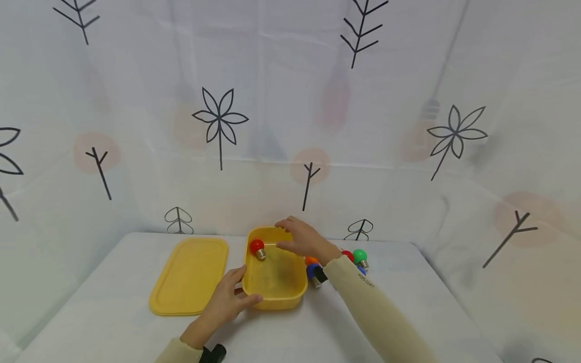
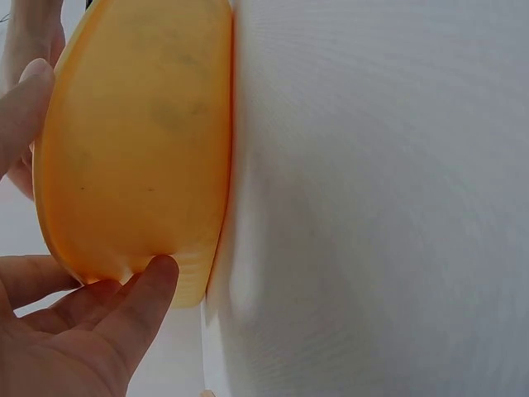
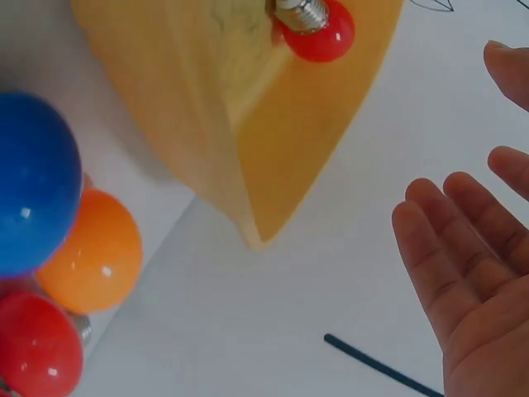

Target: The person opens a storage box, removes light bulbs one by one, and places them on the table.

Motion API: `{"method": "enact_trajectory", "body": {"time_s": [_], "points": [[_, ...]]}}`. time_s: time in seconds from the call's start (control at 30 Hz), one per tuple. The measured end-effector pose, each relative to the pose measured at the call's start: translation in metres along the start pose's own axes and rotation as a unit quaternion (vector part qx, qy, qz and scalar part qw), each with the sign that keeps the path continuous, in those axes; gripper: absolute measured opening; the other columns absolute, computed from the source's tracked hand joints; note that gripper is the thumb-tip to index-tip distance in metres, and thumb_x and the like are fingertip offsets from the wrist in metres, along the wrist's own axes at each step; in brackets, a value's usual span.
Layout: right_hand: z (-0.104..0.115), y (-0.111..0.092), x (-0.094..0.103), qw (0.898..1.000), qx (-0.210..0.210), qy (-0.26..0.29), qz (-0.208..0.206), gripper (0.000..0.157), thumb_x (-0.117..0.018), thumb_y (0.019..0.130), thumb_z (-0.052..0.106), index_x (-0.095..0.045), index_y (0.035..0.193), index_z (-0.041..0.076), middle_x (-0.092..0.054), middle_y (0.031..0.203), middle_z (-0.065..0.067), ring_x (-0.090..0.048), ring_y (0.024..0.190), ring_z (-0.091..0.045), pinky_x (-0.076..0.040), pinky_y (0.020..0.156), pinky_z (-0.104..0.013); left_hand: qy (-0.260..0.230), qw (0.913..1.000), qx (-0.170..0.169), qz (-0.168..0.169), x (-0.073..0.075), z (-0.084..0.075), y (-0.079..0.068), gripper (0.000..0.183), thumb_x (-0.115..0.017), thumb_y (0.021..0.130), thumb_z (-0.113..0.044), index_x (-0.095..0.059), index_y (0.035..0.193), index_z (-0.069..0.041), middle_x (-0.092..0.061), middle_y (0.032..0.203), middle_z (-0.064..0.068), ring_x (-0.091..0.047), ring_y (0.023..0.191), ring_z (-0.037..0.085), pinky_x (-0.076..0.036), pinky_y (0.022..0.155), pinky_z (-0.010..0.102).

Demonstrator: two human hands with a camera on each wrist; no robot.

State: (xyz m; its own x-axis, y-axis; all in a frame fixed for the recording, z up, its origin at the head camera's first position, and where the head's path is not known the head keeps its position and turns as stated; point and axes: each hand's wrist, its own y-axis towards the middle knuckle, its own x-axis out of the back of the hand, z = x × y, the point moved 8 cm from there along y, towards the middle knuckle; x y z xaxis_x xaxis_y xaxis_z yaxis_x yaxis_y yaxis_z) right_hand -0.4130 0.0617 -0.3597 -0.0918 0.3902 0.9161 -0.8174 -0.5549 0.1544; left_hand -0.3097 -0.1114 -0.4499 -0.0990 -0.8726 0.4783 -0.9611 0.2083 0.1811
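A yellow plastic box [image 1: 274, 280] stands on the white table, its top uncovered. Inside it, near the far left wall, lies a red light bulb [image 1: 256, 246] with a metal screw base. My left hand [image 1: 227, 295] holds the box at its near left corner, thumb by the front and fingers against the side. Over the far right part of the box hovers my right hand [image 1: 307, 239], fingers spread apart and holding nothing; the right wrist view shows its bare palm and fingers [image 3: 430, 256].
A flat yellow lid [image 1: 190, 277] lies left of the box. To the right, partly behind my right forearm, are several bulbs: a blue bulb [image 3: 33, 182], an orange bulb [image 3: 95, 252], a red bulb [image 3: 37, 347] and a green bulb [image 1: 359, 255]. A patterned white cloth [image 1: 281, 126] hangs behind.
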Motion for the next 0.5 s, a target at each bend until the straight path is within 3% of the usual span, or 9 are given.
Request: {"method": "enact_trajectory", "body": {"time_s": [0.27, 0.5], "points": [[0.013, 0.016, -0.014, 0.999, 0.013, 0.045, 0.018, 0.054, -0.070, 0.088, 0.029, -0.051, 0.136, 0.012, -0.052, 0.130, -0.011, -0.054, 0.115, -0.030, -0.051, 0.094, -0.041, 0.005, 1.0000, -0.002, 0.006, 0.001, 0.000, 0.001, 0.090, -0.080, 0.076, -0.036, -0.036, 0.145, 0.002, -0.043, 0.138, 0.018, -0.047, 0.123, 0.030, -0.051, 0.093, 0.032], [0.015, 0.030, -0.028, 0.998, 0.003, 0.046, 0.033, 0.055, -0.070, 0.087, 0.030, -0.051, 0.136, 0.014, -0.052, 0.129, -0.007, -0.054, 0.113, -0.028, -0.052, 0.092, -0.036, 0.009, 0.9999, 0.003, 0.011, 0.001, 0.001, 0.001, 0.089, -0.079, 0.076, -0.038, -0.036, 0.145, -0.001, -0.043, 0.140, 0.017, -0.046, 0.124, 0.030, -0.050, 0.094, 0.033]]}}
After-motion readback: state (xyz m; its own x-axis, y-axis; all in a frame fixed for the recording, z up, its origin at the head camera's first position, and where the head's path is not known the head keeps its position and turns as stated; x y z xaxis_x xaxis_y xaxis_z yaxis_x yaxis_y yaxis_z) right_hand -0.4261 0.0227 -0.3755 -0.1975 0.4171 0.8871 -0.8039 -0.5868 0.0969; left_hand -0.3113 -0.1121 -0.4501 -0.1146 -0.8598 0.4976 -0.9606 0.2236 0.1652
